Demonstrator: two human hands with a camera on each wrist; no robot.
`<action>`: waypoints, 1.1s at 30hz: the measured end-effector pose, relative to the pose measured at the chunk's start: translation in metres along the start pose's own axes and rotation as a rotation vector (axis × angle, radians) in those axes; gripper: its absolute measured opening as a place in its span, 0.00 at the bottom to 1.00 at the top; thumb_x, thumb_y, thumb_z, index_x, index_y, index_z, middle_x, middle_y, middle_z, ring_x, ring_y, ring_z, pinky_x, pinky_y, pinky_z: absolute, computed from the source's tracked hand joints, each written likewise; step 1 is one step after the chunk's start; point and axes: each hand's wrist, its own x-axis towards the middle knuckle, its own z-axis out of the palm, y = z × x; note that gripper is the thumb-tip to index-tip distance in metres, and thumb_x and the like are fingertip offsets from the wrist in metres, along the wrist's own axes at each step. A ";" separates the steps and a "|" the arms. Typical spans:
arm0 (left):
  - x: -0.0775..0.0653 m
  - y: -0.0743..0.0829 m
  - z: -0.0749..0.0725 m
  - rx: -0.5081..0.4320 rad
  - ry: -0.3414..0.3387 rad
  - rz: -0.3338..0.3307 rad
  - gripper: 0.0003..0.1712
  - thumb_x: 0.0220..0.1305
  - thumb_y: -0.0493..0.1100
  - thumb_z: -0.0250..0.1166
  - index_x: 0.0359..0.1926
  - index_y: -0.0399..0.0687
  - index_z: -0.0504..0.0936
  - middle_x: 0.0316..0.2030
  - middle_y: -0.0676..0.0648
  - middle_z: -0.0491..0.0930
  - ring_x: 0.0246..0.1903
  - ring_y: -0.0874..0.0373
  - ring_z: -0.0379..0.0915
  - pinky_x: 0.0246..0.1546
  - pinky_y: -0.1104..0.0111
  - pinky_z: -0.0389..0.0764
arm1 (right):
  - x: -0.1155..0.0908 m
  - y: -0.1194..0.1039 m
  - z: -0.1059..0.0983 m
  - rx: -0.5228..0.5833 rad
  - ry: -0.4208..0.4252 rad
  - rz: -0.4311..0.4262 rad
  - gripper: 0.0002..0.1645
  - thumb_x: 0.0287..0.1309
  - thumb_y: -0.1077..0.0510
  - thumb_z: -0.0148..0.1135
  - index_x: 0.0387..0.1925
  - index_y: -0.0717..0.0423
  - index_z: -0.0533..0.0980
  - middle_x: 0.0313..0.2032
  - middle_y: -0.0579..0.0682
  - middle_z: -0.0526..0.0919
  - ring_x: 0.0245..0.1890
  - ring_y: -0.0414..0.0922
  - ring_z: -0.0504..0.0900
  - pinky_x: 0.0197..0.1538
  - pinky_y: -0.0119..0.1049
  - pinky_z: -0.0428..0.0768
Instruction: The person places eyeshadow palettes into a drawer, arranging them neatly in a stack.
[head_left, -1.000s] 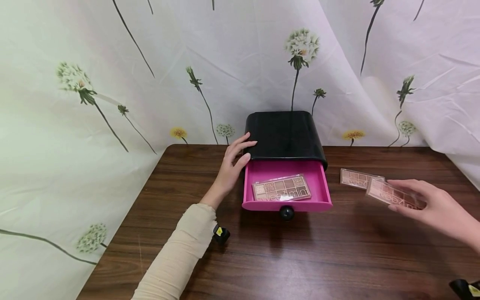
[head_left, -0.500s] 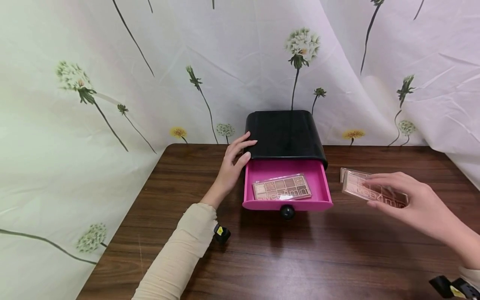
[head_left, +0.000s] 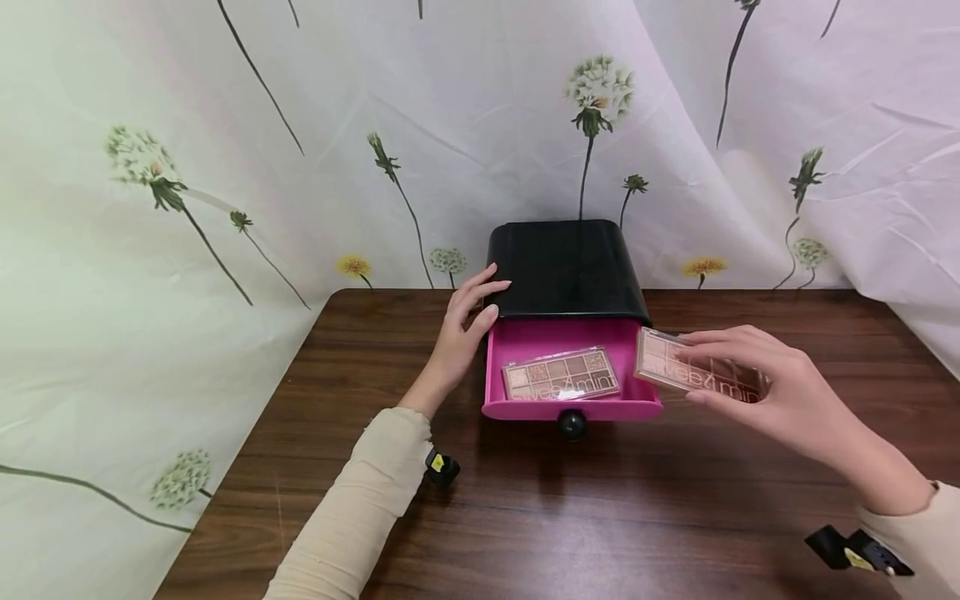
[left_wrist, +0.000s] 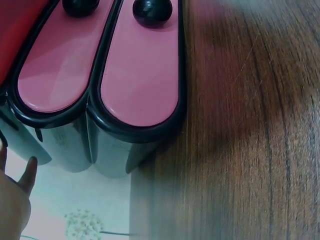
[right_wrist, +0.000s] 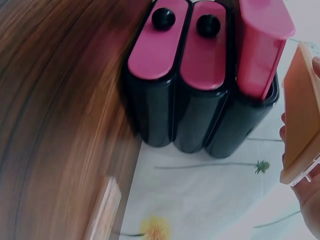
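In the head view my left hand (head_left: 459, 337) rests against the left side of a black drawer cabinet (head_left: 566, 267), fingers extended onto its top edge. The cabinet's top pink drawer (head_left: 517, 412) is pulled out. Inside it lies an eyeshadow palette (head_left: 561, 375) with a clear lid. My right hand (head_left: 783, 383) pinches a second eyeshadow palette (head_left: 667, 367) between thumb and fingers, tilted at the drawer's right edge. Seen in the right wrist view, the held palette is edge-on at the right, and another palette (right_wrist: 104, 210) lies on the table, largely hidden in the head view.
Below the pulled-out drawer, the wrist views show two closed pink drawers (right_wrist: 204, 60) with black knobs. The cabinet stands on a dark wooden table (head_left: 600, 517), near its back edge. A white cloth (head_left: 300, 192) printed with dandelions hangs behind.
My right hand has carried its palette leftward from above the table palette to the drawer's right edge. The left hand and the drawer stay where they were.
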 end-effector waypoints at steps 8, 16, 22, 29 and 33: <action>0.000 0.000 -0.002 -0.004 -0.007 -0.002 0.25 0.69 0.39 0.50 0.63 0.33 0.74 0.73 0.39 0.58 0.71 0.50 0.48 0.63 0.51 0.59 | 0.015 -0.008 0.018 0.055 -0.035 -0.033 0.36 0.33 0.68 0.81 0.52 0.52 0.83 0.53 0.49 0.83 0.52 0.38 0.76 0.53 0.23 0.68; 0.000 0.000 -0.002 0.004 -0.011 -0.002 0.25 0.69 0.39 0.50 0.64 0.33 0.73 0.73 0.39 0.57 0.71 0.49 0.47 0.63 0.50 0.58 | 0.033 -0.019 0.035 0.082 -0.087 -0.063 0.35 0.39 0.63 0.80 0.54 0.49 0.82 0.55 0.45 0.81 0.56 0.40 0.75 0.60 0.24 0.66; 0.000 0.002 -0.001 0.005 -0.015 -0.001 0.25 0.69 0.38 0.49 0.64 0.32 0.73 0.73 0.38 0.57 0.72 0.47 0.47 0.64 0.48 0.57 | 0.048 -0.029 0.047 0.116 -0.111 -0.069 0.32 0.44 0.61 0.79 0.55 0.47 0.82 0.57 0.44 0.80 0.57 0.41 0.74 0.58 0.27 0.67; 0.000 0.002 -0.001 0.029 -0.008 0.000 0.25 0.69 0.39 0.49 0.64 0.33 0.73 0.73 0.39 0.57 0.72 0.49 0.46 0.65 0.47 0.56 | 0.062 -0.035 0.061 0.111 -0.153 -0.053 0.28 0.48 0.56 0.78 0.55 0.45 0.82 0.58 0.41 0.79 0.58 0.40 0.74 0.59 0.29 0.69; 0.000 0.002 0.000 0.031 -0.004 0.000 0.25 0.69 0.39 0.49 0.63 0.34 0.74 0.73 0.39 0.58 0.72 0.49 0.47 0.65 0.47 0.57 | 0.066 -0.036 0.066 0.118 -0.179 -0.042 0.27 0.49 0.55 0.77 0.54 0.45 0.82 0.57 0.42 0.80 0.57 0.40 0.75 0.55 0.33 0.72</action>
